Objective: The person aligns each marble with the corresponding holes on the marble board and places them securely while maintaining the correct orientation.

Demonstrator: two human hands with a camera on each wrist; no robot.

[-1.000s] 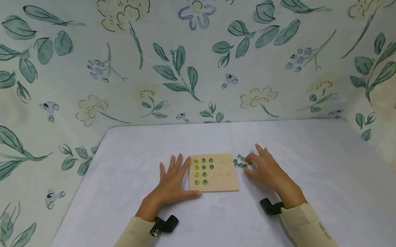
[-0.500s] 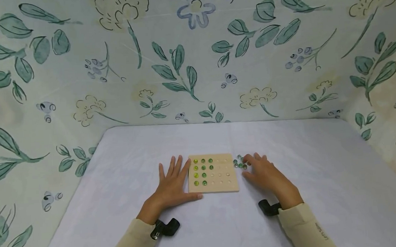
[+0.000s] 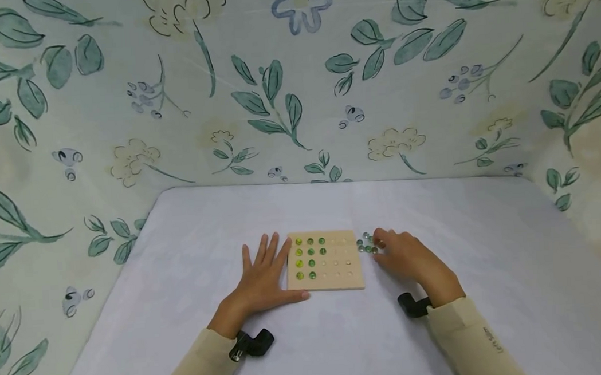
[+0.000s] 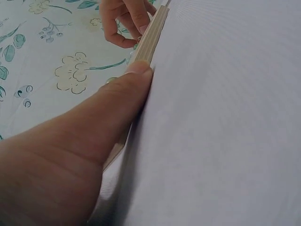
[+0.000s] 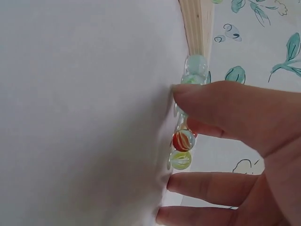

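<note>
My left hand [image 3: 261,283] is spread beside a wooden peg board [image 3: 337,274], its index finger at the left edge and thumb along the near edge. In the left wrist view the thumb presses the board's side. Green and yellow-green marbles [image 3: 311,252] sit in the board's left hollows. My right hand [image 3: 410,258] reaches into a cluster of loose marbles [image 3: 360,243] to the right of the board. In the right wrist view its thumb overlaps clear marbles, and the index finger, partly hidden, is behind a red-and-white marble [image 5: 184,140]. A yellow-green marble [image 5: 181,160] lies beside the middle finger.
A white cloth [image 3: 219,215] covers the table. Behind it stands a backdrop [image 3: 174,143] printed with leaves and flowers. A black wrist camera [image 3: 253,343] is strapped to the left wrist, and another black camera [image 3: 413,305] to the right.
My right hand's raised fingers have come down over the loose marbles, and its thumb has moved toward them. The left hand stays at the board. The head view has shifted slightly.
</note>
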